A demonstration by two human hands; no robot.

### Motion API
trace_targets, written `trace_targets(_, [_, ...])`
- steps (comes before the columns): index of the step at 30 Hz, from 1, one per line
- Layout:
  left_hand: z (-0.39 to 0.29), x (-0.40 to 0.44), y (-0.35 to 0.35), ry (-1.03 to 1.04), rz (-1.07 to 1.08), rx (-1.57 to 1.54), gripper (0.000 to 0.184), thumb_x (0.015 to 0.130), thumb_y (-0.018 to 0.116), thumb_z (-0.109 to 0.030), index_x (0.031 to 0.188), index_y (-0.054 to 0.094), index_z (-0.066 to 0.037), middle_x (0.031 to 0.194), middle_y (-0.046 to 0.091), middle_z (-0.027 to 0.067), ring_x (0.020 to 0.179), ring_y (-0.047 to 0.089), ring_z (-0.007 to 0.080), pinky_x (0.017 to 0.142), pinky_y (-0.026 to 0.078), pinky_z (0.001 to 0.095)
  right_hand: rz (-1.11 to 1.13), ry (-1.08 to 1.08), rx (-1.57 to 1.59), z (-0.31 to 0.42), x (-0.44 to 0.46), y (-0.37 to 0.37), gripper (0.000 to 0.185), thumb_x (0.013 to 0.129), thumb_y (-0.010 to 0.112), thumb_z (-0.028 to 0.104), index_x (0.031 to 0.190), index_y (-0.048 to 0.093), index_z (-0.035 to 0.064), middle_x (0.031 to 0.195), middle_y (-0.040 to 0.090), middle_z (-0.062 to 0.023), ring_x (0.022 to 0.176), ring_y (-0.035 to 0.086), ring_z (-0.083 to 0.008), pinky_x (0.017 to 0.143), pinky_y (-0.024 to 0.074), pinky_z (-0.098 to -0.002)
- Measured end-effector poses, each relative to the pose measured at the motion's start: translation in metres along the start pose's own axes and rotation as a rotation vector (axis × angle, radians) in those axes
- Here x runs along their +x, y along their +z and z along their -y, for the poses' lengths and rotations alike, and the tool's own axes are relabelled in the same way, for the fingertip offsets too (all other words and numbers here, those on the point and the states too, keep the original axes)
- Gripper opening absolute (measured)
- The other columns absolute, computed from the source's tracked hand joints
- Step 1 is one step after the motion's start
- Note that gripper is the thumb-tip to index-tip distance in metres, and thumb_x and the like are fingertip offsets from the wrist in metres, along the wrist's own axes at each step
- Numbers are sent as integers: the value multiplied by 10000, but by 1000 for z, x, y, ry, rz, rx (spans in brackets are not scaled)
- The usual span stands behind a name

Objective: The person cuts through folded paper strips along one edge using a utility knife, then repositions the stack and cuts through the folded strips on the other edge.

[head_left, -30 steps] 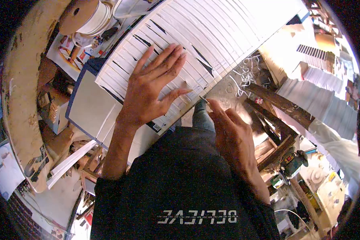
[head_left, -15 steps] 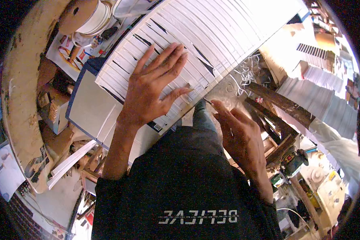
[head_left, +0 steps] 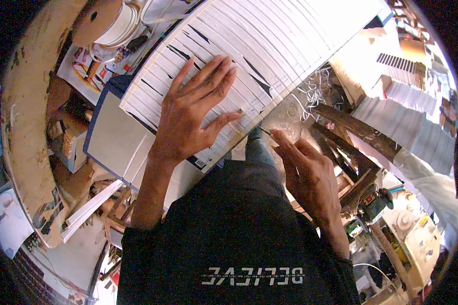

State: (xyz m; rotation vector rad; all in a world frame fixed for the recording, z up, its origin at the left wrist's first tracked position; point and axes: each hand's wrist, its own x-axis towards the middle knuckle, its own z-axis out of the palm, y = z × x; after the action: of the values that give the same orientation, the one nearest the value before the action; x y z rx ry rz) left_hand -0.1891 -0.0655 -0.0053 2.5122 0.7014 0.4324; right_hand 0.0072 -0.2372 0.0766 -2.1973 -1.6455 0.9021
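1. So we've got a ribbed white stack [head_left: 259, 46] running from in front of us off to the far right, with dark gaps between some of its strips.
2. Our left hand [head_left: 191, 114] lies on its near left part, fingers spread and relaxed, pressing rather than gripping anything.
3. Our right hand [head_left: 308, 170] sits just off the near right edge, fingers pinched on a thin tool [head_left: 265, 131]. Needle or blade? Too small to tell, and we can't say whether its tip touches the edge.
4. Our read on the step: steadying with the left while the right does fine work along that edge.
5. We'd say the next move calls for a firm left palm, a light pinch, and the tip lined up with one gap, clear of our left thumb.
6. Also around: a white cord spool [head_left: 118, 25] far left, and tangled white strings [head_left: 310, 96] past the right edge.
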Motion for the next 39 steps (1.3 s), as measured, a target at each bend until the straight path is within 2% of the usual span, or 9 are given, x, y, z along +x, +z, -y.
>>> trace_targets(11, [-3,2,-1,-3,4,44,656,927,712,-386,1472,559,-55,1571,508,105,1501,411,233,1263,218,509,23,33,22,4,0,-2,381,967,667,56,1334,673,158,812,649,-147,633,639,-297,580,496,-435])
trace_targets(14, [-3,0,1,-14,-3,-1,693,904,751,-365,1492,539,-67,1594,482,98,1512,397,268,1258,197,561,22,30,-8,9,0,1,414,954,654,36,1351,646,152,809,639,-157,657,654,-327,595,503,-447])
trace_targets(22, [-3,1,0,4,3,55,667,922,732,-348,1489,540,-55,1581,495,112,1504,408,262,1260,204,539,226,156,-228,34,-7,-15,511,937,575,35,1429,507,157,900,621,-169,737,697,-393,620,546,-503])
trace_targets(25, [-3,1,1,6,1,64,640,929,720,-338,1470,556,-38,1566,511,120,1499,416,255,1260,210,523,171,74,-175,26,-5,-9,546,924,558,26,1448,475,156,912,607,-178,738,695,-402,630,552,-509])
trace_targets(29, [-7,2,-1,-8,6,66,629,928,722,-301,1467,557,-20,1567,510,132,1508,404,269,1255,216,525,207,106,-104,23,-16,-6,568,915,549,28,1460,449,153,966,596,-179,757,692,-417,665,566,-517])
trace_targets(32, [-4,1,1,-7,9,65,628,930,723,-288,1469,553,-15,1570,507,130,1509,404,267,1253,219,522,176,110,-171,27,-8,-2,545,921,556,36,1451,471,135,946,617,-183,790,697,-421,685,565,-516])
trace_targets(33, [-2,0,2,7,24,64,652,943,705,-286,1509,506,-31,1601,462,135,1523,376,289,1257,198,540,171,115,-167,17,-4,5,545,921,556,36,1451,471,135,946,617,-183,790,697,-421,685,565,-516])
trace_targets(35, [-2,-1,-1,31,46,70,677,957,687,-285,1549,459,-47,1632,417,140,1537,349,310,1260,178,558,443,203,-268,-8,5,29,450,952,552,59,1400,531,96,918,649,-196,823,702,-411,700,560,-510])
trace_targets(39, [-17,-13,-5,-71,28,127,696,940,694,-376,1535,490,-80,1620,440,116,1525,369,287,1254,202,542,254,280,-99,-34,-42,2,345,959,645,76,1304,660,59,908,712,-207,757,708,-351,686,555,-453])
